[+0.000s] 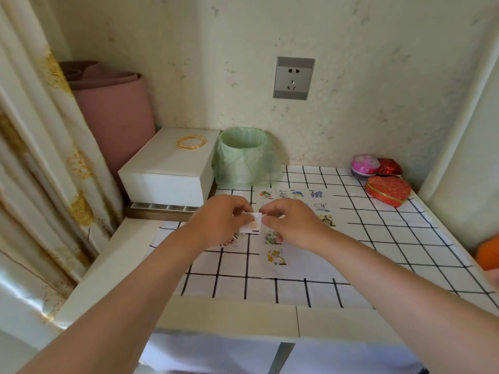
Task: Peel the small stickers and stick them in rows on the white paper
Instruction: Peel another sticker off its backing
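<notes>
I see both hands raised together over the middle of the table. The left hand has its fingers curled and pinches the left side of a small sticker sheet, a white card with tiny pale dots. The right hand has its thumb and forefinger pressed together on the sheet's upper right corner, with the other fingers curled under. I cannot tell whether a sticker has come free there.

Below the hands the white paper lies flat on the black-gridded tablecloth. Cartoon stickers sit in a row of four along its far edge, more run down the right side, and two lie near the middle, the nearest one yellow.

To the left a white box carries gold bangles, just beside a bin lined with a green bag. A red heart-shaped box sits at the far right corner. A grey wall socket is above.
</notes>
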Available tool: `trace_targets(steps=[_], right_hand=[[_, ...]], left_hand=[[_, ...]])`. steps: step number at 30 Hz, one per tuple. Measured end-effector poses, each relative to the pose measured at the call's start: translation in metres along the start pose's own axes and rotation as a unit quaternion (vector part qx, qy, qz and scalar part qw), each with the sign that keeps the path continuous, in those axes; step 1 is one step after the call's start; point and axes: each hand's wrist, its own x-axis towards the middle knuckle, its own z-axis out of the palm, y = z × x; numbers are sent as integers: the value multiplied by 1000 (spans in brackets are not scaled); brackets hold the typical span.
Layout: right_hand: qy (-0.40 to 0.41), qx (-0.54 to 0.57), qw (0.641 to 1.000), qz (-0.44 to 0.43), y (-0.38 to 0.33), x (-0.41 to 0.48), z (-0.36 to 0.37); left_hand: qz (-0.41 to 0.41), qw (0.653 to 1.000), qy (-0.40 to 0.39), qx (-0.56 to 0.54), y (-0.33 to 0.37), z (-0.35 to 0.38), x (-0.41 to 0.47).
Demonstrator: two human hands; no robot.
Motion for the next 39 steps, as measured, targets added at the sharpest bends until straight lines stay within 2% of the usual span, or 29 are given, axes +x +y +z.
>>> trace_targets(steps=[3, 9, 16, 22, 26, 30, 34, 36, 39], right_hand=[[13, 42, 999, 18, -4, -5, -14], [29, 108, 993, 34, -1, -20, -30], [66, 134, 988, 26, -3, -23, -36], [95, 120, 988, 13, -4, -21, -38], [67, 120, 990, 24, -6, -21, -43], [-29, 230, 969, 82, -5, -20, -54], [-90, 285, 948, 105, -1, -18, -57], [-91, 308, 941, 103, -2, -18, -57], [-43, 255, 963, 76, -4, -19, -53]], left_hand=[[11, 998, -3, -62, 10, 2, 1], [-19, 985, 2, -174, 32, 11, 6], [-69, 944, 38, -321, 46, 21, 8], [-109, 924, 57, -363, 49, 29, 11], [-115, 922, 61, -365, 49, 31, 8], [-97, 915, 42, -390, 51, 25, 5], [-80, 912, 27, -402, 55, 23, 2], [-77, 909, 30, -408, 57, 22, 1], [-77, 911, 40, -403, 58, 21, 0]])
